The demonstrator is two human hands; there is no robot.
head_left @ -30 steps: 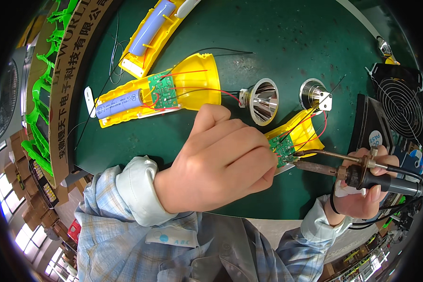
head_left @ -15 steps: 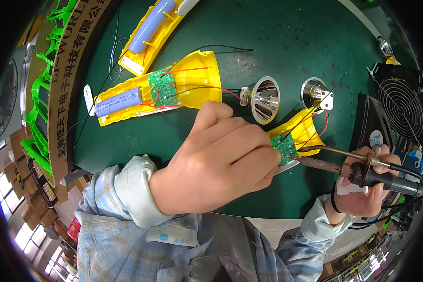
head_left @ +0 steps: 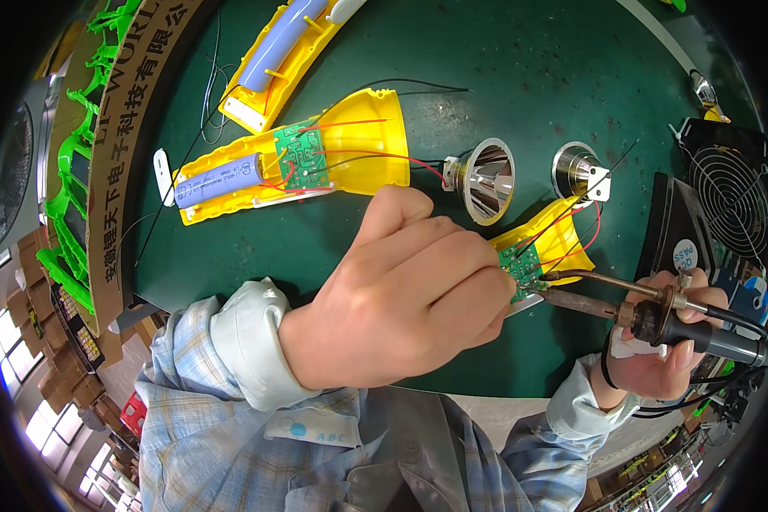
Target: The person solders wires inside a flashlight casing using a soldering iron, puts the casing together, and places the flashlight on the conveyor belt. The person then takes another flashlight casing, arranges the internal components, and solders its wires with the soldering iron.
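Note:
My left hand is closed over the handle end of a yellow flashlight housing half, hiding that part and its own fingertips. From under the fingers shows a green circuit board with red and black wires leading to a silver reflector. In my right hand is a soldering iron with a thin metal feed tube clamped along it. The iron's tip and the tube's end meet at the board's right edge, near my left fingers.
Another yellow housing half with a blue battery and board lies left of centre, wired to a second reflector. A third housing is at the back. A cardboard panel borders the left, a black fan the right.
The view has shifted slightly, so things on the table appear a little farther right. Both hands keep their grips, and the iron's tip remains at the board.

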